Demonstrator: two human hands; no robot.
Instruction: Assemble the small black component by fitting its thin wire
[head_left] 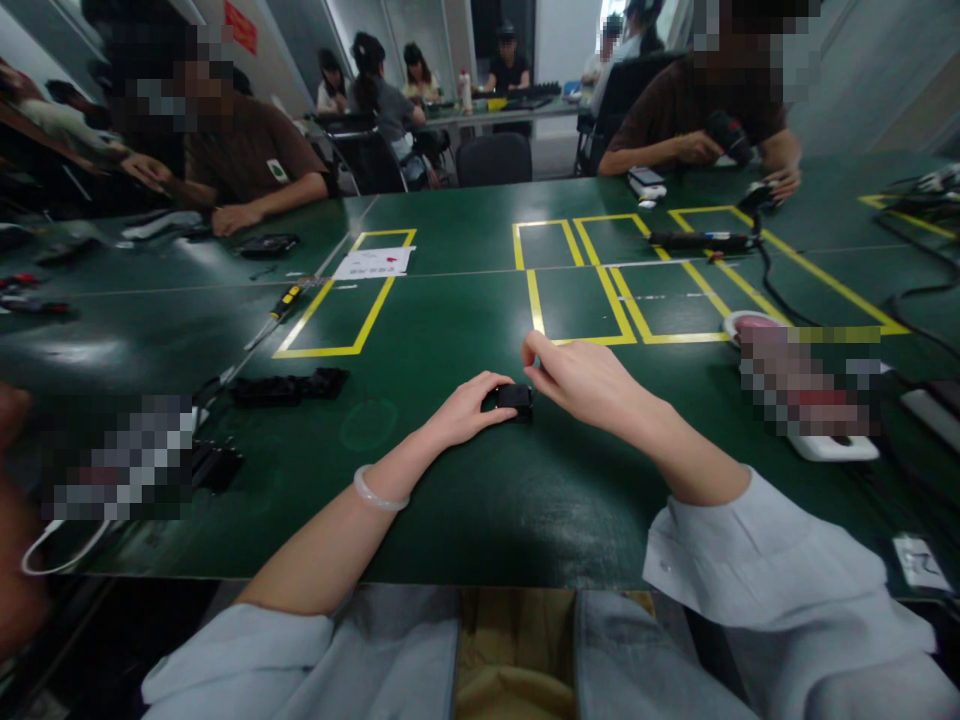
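Block of black, plastic-looking material, small and boxy, appears to rest on the glossy dark-green tabletop. The bare left hand is clamped on its left end, thumb on the near side and fingers on the far side, probably to steady it. The bare right hand is just beside the block's right end, its fingers curled toward the thumb; whether they pinch anything I cannot tell. That placing seems to suit close, fine handling. Beyond the block, yellow tape outlines divide the surface, perhaps to keep items sorted. Left of the block lies a lumpy black strip. Well beyond the block stands a black chair, with other people seated around the room.
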